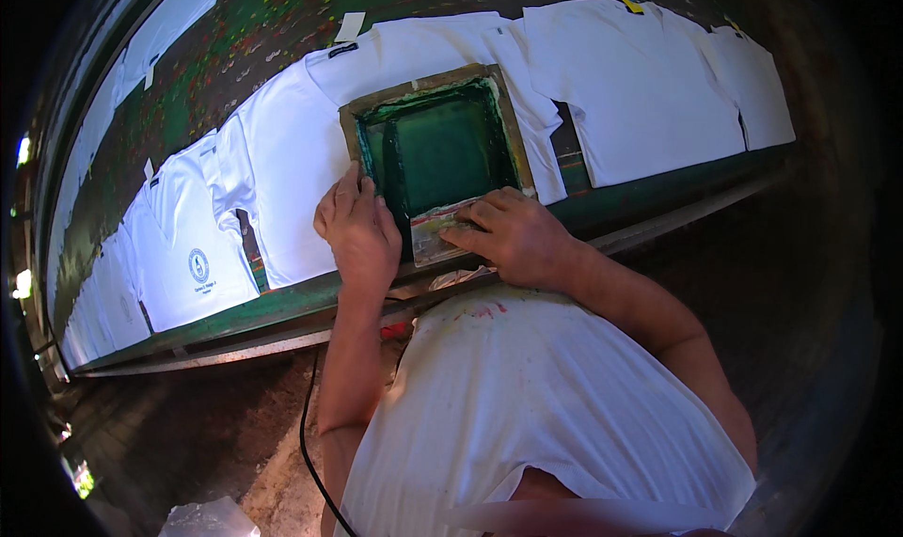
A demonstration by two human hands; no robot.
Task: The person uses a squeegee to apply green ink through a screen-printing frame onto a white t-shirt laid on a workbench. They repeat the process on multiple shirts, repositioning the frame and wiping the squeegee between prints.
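Observation:
A square screen-printing frame [513, 142] with a wooden border and dark green mesh rests on a white T-shirt [288, 198]. Fingers of my left hand [360, 231] are curled at its lower left edge. My right hand [508, 234] holds its lower edge near a taped, paint-stained strip [431, 241], with fingertips partly bent over it. What lies under the frame is hidden.
More white T-shirts [640, 95] lie along a long, paint-spattered board [273, 29]; one at left [169, 236] bears a small round dark print. A metal rail [235, 349] runs along the front. A black cable [308, 415] hangs below, beside a plastic bag [207, 523].

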